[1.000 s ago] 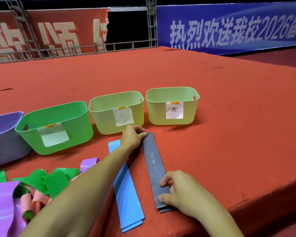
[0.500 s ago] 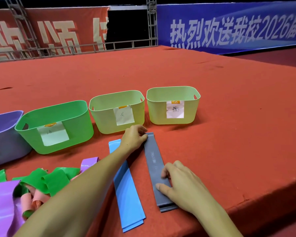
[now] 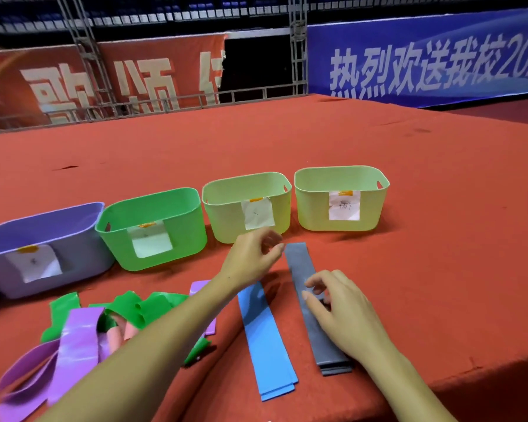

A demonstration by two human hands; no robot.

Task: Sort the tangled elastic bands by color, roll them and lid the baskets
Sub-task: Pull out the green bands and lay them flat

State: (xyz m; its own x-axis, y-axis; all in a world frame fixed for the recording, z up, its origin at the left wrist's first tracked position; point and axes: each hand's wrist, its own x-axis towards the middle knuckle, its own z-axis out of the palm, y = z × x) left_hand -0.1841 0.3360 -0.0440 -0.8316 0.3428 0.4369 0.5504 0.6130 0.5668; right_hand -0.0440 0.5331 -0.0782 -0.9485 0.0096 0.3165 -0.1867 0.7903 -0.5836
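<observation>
At bench centre: left hand (image 3: 252,257) lifted off grey band (image 3: 313,309) far end, 12 o'clock, fingers loosely apart; right hand (image 3: 345,312) fingers spread, hovering mid-strip. Band flattened, rolling next.

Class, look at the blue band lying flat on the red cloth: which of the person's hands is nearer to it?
Left. The left hand hovers just above the far end of the blue band, its forearm crossing beside it. The right hand rests on the grey band, one strip further right.

so the colours: red carpet (image 3: 409,178), a purple basket (image 3: 73,263), a bright green basket (image 3: 183,236), two pale yellow-green baskets (image 3: 226,220) (image 3: 372,208) with white paper labels, a blue band (image 3: 265,339), a dark grey band (image 3: 299,263), plus a purple, green and pink tangle (image 3: 83,327).
</observation>
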